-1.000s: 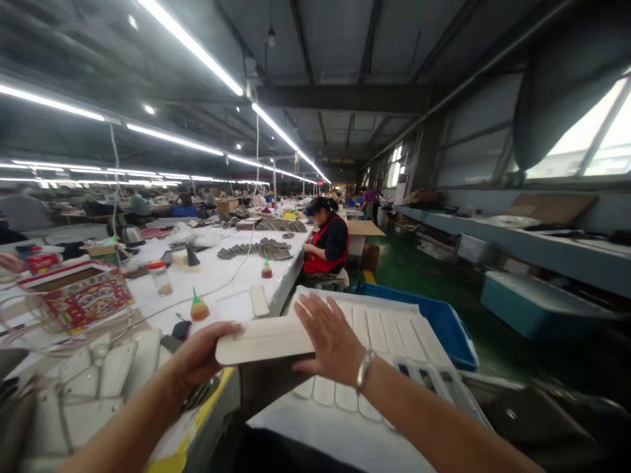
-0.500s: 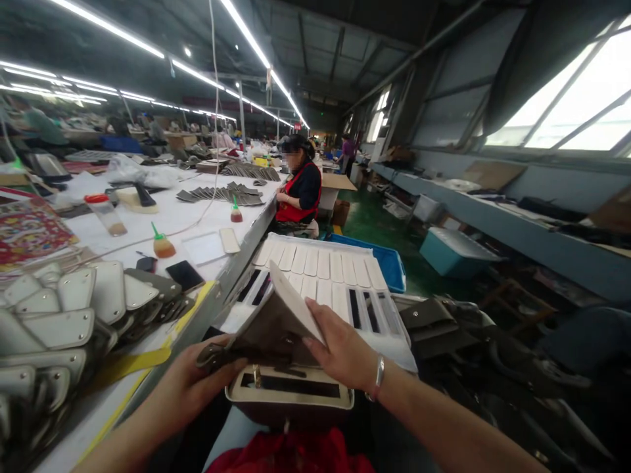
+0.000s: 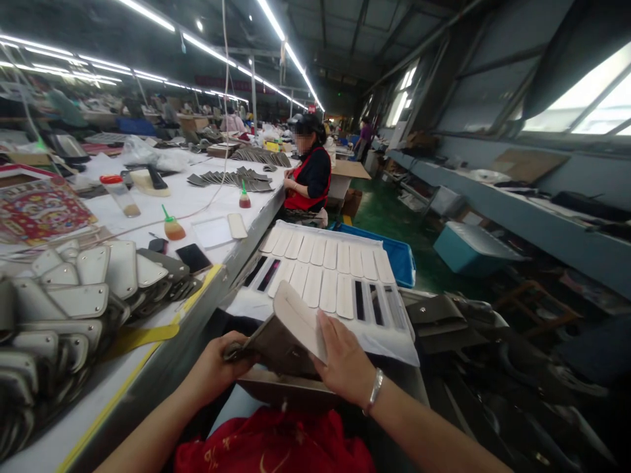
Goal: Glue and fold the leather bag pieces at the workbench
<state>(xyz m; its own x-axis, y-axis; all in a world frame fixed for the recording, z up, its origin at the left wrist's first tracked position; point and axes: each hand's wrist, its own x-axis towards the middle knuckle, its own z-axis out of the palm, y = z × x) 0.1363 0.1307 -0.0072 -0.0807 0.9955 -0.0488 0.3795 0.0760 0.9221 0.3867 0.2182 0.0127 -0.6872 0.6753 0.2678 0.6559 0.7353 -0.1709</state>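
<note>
A brown-grey handbag (image 3: 283,393) is low in front of me, above my lap. Its raised flap (image 3: 286,348) shows a dark outer face, with a cream panel (image 3: 300,316) standing along its upper side. My left hand (image 3: 224,364) is closed around the folded material at the flap's left end. On the other side, my right hand (image 3: 345,361) grips the cream panel and the flap's right edge, its fingers lying over the cream face. The flap mostly hides the bag's opening. Beyond my hands lies a white tray (image 3: 401,315) with rows of cream panels.
Stacked flap pieces with metal studs (image 3: 64,302) crowd the white table (image 3: 162,315) at left. Glue bottles (image 3: 174,228) and a phone (image 3: 194,257) lie farther along. A co-worker (image 3: 313,171) sits ahead. Brown bags (image 3: 434,315) are piled at right beside a blue bin (image 3: 404,256).
The bag has tipped, so its cream-rimmed opening, seen before, is now mostly covered. The cream panel leans more toward me, showing more of its face. My view has shifted slightly left.
</note>
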